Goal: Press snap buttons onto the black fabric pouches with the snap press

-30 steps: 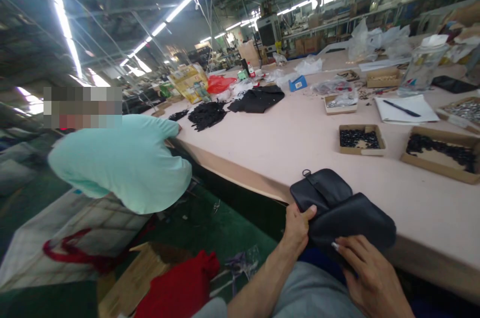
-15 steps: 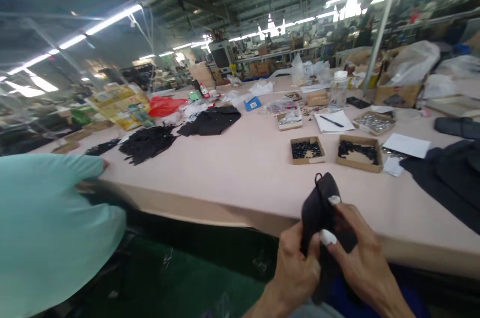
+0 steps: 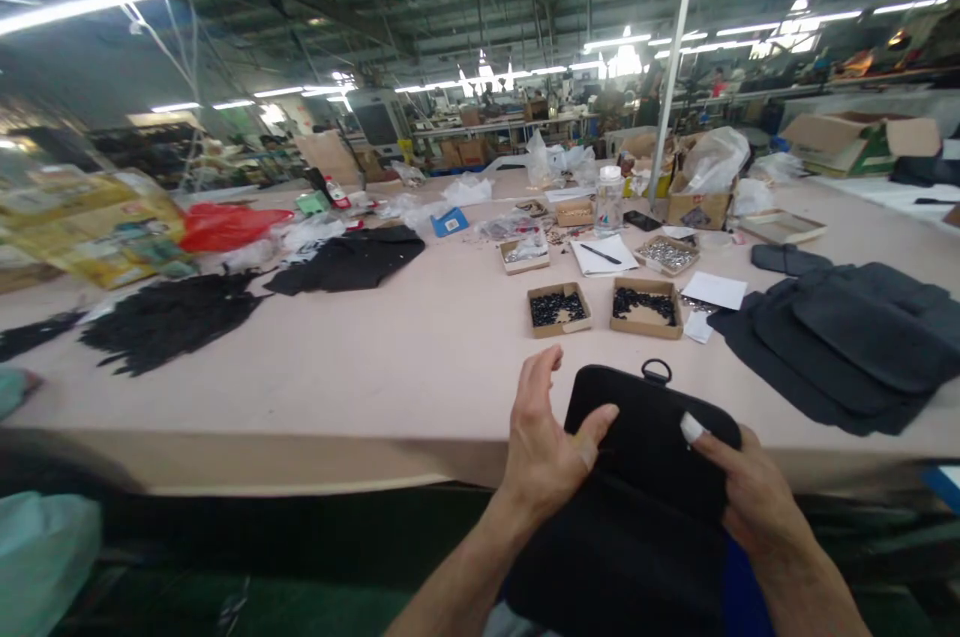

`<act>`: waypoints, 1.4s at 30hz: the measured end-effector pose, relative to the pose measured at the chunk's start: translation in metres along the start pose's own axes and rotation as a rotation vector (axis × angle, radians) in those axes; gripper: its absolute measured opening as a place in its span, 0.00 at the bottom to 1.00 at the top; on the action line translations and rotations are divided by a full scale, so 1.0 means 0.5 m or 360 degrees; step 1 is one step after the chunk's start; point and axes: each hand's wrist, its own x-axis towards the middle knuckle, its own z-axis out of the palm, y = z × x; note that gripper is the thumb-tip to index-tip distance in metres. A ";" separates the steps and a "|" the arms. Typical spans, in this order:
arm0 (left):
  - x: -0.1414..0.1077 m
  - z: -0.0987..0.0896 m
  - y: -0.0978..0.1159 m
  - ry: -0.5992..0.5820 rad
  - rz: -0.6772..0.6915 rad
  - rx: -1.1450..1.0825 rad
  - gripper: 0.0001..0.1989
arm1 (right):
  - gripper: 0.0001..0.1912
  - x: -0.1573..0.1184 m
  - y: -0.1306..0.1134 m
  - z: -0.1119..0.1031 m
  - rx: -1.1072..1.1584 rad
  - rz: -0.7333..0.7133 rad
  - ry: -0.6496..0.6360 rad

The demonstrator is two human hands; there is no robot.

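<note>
A black bag panel (image 3: pixel 660 427) with rounded corners and a ring (image 3: pixel 656 372) at its top edge is tilted up at the table's front edge. Its larger lower part hangs toward my lap. My right hand (image 3: pixel 757 487) grips the right side, with a white-wrapped thumb in front and the fingers behind. At the left side is my left hand (image 3: pixel 544 437), its fingers stretched up and apart from the panel while the thumb touches the front face. Just beyond sit two cardboard trays, one tray (image 3: pixel 559 328) and another tray (image 3: pixel 646 325), both with small black parts.
Stacked dark panels (image 3: pixel 855 347) lie at the right. Black strips (image 3: pixel 172 317) and a black cloth (image 3: pixel 352 257) are on the left. Farther back are a pen on paper (image 3: pixel 604 257), a tray of metal parts (image 3: pixel 667 255), a bottle (image 3: pixel 608 202) and a pole (image 3: pixel 675 67). A co-worker's sleeve (image 3: pixel 45 557) shows lower left.
The view has swung right, and the co-worker has mostly left it. The panel has turned from edge-on to face me. My left hand has released its grip and spread its fingers.
</note>
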 end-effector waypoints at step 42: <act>0.276 0.239 -0.348 -0.1100 -0.0484 -0.0527 0.10 | 0.07 0.566 -0.099 0.200 -0.2399 -0.0927 -0.0470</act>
